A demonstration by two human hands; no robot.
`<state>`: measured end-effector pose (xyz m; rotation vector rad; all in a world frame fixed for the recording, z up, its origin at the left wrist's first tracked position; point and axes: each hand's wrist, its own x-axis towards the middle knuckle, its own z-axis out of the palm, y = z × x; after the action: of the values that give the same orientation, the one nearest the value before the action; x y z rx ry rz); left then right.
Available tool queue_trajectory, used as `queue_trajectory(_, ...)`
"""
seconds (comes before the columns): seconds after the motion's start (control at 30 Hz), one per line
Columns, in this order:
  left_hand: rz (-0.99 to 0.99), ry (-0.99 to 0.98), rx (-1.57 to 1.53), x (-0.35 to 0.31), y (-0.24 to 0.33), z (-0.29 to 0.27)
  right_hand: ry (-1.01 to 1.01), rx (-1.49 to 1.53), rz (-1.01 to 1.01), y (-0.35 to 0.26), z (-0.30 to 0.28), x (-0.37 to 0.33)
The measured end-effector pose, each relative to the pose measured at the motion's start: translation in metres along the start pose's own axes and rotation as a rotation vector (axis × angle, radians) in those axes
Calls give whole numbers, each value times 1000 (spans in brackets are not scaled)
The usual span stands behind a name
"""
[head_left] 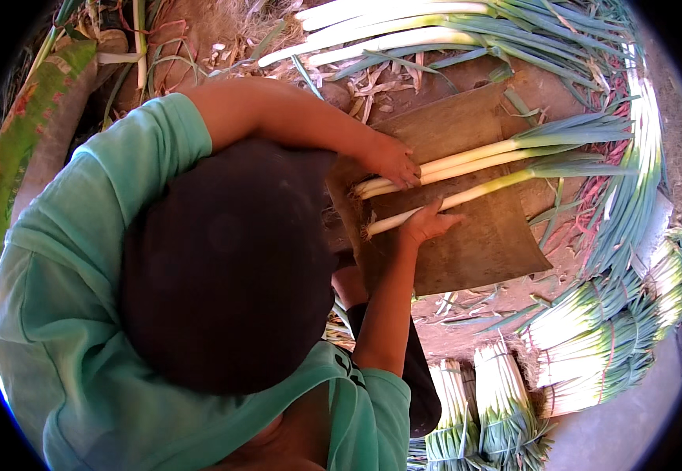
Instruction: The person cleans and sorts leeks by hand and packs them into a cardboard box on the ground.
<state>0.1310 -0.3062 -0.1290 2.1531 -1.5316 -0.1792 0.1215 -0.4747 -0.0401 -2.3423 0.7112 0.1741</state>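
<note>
My left hand (pixel 394 161) reaches in from above, fingers curled over two long leeks (pixel 478 159) close to their root ends. Below it, my right hand (pixel 429 223) has its thumb and fingers about a third leek (pixel 498 183) near its roots. The three lie side by side across a worn brown sheet (pixel 478 251), white shanks toward me and blue-green leaves pointing right. Part of my left fingers is hidden behind the stalks.
Loose leeks (pixel 404 35) lie in a pile beyond the sheet, with more (pixel 643 149) at the far right. Tied bundles (pixel 506 392) stand at the lower right, beside other bundles (pixel 584 345). Dry peelings (pixel 388 90) litter the soil. A dark rounded shape (pixel 227 267) covers the left centre.
</note>
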Motion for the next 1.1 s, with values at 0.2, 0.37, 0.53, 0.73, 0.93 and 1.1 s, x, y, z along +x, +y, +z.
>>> queue_trajectory(0.2,2,2,-22,-1,-2,6,-282,17,-260,25,4,3)
queue_trajectory(0.37,-24,-58,-22,1,2,-10,-405,-130,-95,6,-3,3)
queue_trajectory(0.53,-14,18,-38,-2,3,-6,-394,-156,-171,18,-2,5)
queue_trajectory(0.73,-19,-67,-12,7,7,-18,-346,-399,-120,11,5,5)
queue_trajectory(0.93,-15,29,-45,6,4,-8,-420,-549,-175,2,8,15)
queue_trajectory(1.1,17,29,-43,10,5,-7,-450,-645,-224,16,12,25)
